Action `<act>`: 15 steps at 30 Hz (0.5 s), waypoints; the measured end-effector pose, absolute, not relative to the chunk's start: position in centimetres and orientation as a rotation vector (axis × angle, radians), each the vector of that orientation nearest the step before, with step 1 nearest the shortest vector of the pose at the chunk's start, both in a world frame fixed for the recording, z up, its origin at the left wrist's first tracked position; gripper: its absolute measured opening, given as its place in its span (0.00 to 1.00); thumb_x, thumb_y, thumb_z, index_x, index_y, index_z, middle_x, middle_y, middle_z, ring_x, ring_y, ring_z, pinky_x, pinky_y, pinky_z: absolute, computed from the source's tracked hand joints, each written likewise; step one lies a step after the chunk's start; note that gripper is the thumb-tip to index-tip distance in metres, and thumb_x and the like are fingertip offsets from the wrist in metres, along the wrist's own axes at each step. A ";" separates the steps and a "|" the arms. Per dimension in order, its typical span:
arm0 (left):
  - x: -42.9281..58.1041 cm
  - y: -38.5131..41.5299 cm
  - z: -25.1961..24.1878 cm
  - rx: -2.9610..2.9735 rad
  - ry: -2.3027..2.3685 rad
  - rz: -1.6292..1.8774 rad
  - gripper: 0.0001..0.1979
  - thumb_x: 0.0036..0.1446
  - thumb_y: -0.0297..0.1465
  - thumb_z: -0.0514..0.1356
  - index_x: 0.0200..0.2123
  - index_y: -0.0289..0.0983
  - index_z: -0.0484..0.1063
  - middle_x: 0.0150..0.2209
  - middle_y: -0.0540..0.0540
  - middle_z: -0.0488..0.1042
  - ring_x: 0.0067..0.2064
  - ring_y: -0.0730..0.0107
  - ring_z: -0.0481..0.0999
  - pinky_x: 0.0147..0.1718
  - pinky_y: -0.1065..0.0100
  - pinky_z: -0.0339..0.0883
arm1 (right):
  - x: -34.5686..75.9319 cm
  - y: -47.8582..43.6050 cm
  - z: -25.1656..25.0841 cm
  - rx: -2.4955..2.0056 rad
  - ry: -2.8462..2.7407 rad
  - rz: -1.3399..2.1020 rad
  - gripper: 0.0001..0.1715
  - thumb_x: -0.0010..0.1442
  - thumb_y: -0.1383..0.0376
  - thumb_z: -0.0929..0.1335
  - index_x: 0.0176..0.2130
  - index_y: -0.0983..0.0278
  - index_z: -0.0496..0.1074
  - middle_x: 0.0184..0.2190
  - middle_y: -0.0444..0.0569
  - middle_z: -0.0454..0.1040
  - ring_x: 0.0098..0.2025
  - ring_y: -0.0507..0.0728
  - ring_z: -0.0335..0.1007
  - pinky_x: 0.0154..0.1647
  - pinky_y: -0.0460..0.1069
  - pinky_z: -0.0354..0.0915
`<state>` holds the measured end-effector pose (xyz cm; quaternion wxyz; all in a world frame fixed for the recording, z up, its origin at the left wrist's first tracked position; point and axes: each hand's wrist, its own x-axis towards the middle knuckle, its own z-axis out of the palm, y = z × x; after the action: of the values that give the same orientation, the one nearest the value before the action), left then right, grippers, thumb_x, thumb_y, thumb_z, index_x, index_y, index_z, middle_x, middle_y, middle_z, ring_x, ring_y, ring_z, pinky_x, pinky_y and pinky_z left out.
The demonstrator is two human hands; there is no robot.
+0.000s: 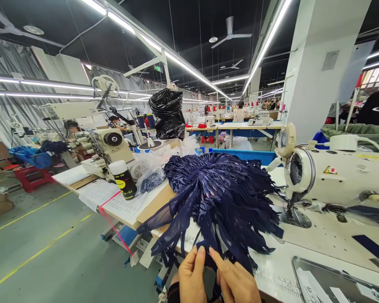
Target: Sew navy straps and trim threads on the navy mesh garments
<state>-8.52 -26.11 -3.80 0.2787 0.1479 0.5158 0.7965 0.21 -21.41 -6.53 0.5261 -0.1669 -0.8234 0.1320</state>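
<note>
My left hand [192, 275] is closed, thumb and finger pinching the edge of a navy fabric strip [203, 244] near the table's front edge. Beside it my right hand [235, 280] has its index fingertip against the same strip, its other fingers curled below, partly hidden. Just beyond both hands lies a big heap of navy fabric pieces [216, 185], gathered at the middle, with sheer strips hanging over the front. A white sewing machine [337, 172] stands to the right, its needle area close to the heap.
A bottle with a black label [124, 181] stands on the left table beside clear plastic bags [151, 168]. Another sewing machine [110, 145] is behind it. A metal tray [322, 280] holding white labels sits at the front right. A pink ribbon [115, 229] hangs from the left table edge.
</note>
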 end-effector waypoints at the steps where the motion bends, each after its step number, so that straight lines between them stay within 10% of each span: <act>1: -8.6 -26.2 -4.0 0.411 1.388 2.121 0.14 0.35 0.39 0.67 0.20 0.33 0.74 0.20 0.49 0.73 0.29 0.66 0.73 0.33 0.69 0.67 | 0.2 -21.3 -6.5 -0.405 -1.978 0.257 0.25 0.63 0.69 0.53 0.58 0.63 0.55 0.19 0.44 0.69 0.17 0.51 0.62 0.19 0.46 0.55; 9: -8.8 -26.6 -5.2 0.407 1.336 1.990 0.17 0.38 0.38 0.67 0.32 0.34 0.77 0.36 0.41 0.77 0.45 0.56 0.71 0.49 0.61 0.59 | 1.1 -20.4 -5.4 -0.448 -2.103 -0.071 0.21 0.63 0.71 0.53 0.54 0.72 0.60 0.18 0.44 0.65 0.17 0.51 0.59 0.20 0.47 0.51; 15: -8.8 -26.3 -4.5 0.312 1.284 1.984 0.13 0.35 0.37 0.68 0.26 0.34 0.77 0.30 0.45 0.77 0.38 0.62 0.73 0.45 0.64 0.62 | 1.3 -20.0 -5.0 -0.380 -2.142 -0.240 0.21 0.62 0.74 0.52 0.48 0.76 0.65 0.17 0.45 0.64 0.17 0.51 0.58 0.20 0.47 0.50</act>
<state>-8.81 -26.25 -4.51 0.3701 0.1217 0.5003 0.7733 1.29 -20.05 -4.96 0.4587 -0.1543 -0.8696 -0.0973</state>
